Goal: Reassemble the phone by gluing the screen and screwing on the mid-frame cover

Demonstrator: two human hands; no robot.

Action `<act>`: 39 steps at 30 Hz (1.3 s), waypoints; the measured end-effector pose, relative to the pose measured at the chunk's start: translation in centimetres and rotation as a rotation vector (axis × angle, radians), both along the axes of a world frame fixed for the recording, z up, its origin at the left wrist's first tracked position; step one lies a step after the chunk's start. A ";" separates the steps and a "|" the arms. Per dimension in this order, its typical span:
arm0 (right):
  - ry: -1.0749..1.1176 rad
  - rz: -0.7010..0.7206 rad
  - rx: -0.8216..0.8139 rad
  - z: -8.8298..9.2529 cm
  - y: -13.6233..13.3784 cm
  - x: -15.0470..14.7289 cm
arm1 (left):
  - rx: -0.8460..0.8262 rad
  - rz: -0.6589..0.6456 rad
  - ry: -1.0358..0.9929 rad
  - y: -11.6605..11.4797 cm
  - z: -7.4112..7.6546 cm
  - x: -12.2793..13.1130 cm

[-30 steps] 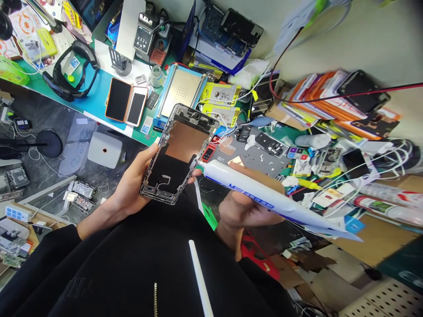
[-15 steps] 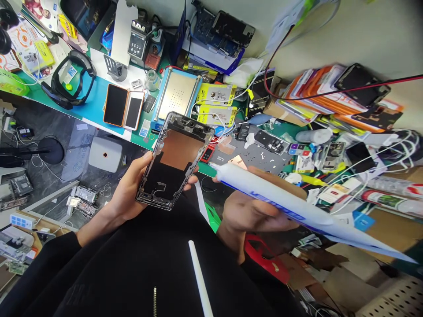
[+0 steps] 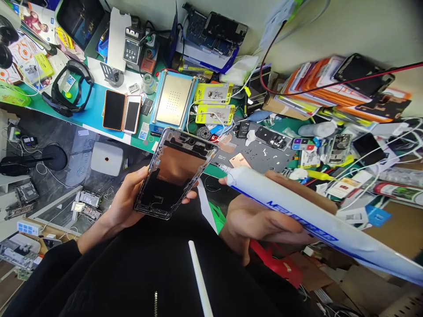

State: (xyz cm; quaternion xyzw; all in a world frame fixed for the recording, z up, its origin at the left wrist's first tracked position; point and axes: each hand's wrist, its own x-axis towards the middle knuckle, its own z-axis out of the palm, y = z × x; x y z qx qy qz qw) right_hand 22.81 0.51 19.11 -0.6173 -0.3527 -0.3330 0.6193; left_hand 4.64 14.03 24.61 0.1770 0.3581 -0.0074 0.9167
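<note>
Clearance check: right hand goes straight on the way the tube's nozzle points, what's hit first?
Likely the phone frame in the left hand, near its upper-right corner, nozzle of the tube leading. Depth unclear: it could pass over or under.

One tight gap, one bare patch

Runs narrow between phone frame (image 3: 176, 169) and white tube (image 3: 284, 197). Lies open over blue mat (image 3: 97, 99) between headset (image 3: 57, 105) and orange-cased phone (image 3: 114, 110). Meets metal plate (image 3: 173, 99) and yellow boxes (image 3: 211, 93) beyond phone frame.
</note>
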 end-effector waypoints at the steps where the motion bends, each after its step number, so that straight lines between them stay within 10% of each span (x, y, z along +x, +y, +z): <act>1: -0.001 0.005 0.007 0.1 0.1 -0.1 | 0.006 -0.016 -0.020 0.0 0.0 0.1; 27: 0.085 -0.129 -0.164 0.6 -1.3 -0.4 | 0.085 -0.050 0.041 0.0 0.0 -0.7; 39: 0.128 0.101 -0.330 0.8 -2.1 -1.4 | 0.002 -0.021 -0.069 0.4 0.2 0.1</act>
